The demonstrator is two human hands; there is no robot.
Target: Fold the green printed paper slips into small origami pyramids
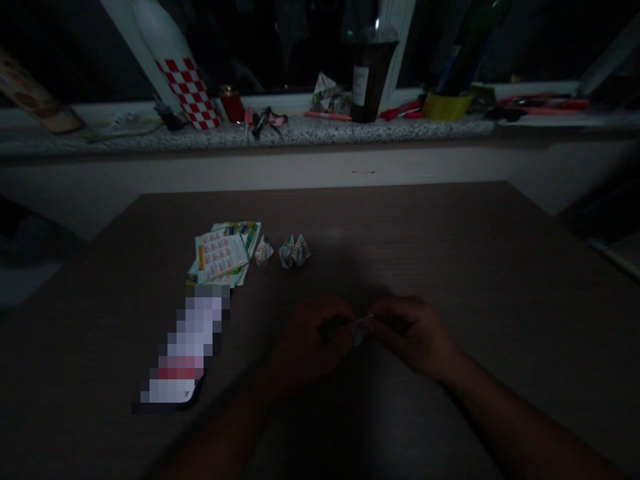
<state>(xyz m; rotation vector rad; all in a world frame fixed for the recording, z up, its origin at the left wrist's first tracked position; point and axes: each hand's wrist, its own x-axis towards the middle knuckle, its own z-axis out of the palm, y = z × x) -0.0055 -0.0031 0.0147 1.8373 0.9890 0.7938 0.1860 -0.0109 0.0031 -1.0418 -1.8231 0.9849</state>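
Note:
Both of my hands meet low over the middle of the dim table [450, 253]. My left hand [323, 337] and my right hand [413, 333] pinch a small piece of folded paper [360, 329] between thumbs and fingertips. Most of that paper is hidden by the fingers, and its shape is hard to make out in the dark. Beyond my left hand stand small folded paper shapes: a pair of pointed ones [295, 251] side by side and a single one [264, 251]. Left of these lies a stack of printed paper slips [223, 253], green, white and orange.
A phone [185, 350] with a lit, blurred screen lies left of my hands. Along the granite windowsill [300, 137] stand a red-and-white checkered bottle [187, 87], a small red jar [231, 103], a dark cup [369, 80], a yellow ring-shaped item [447, 105] and loose small objects.

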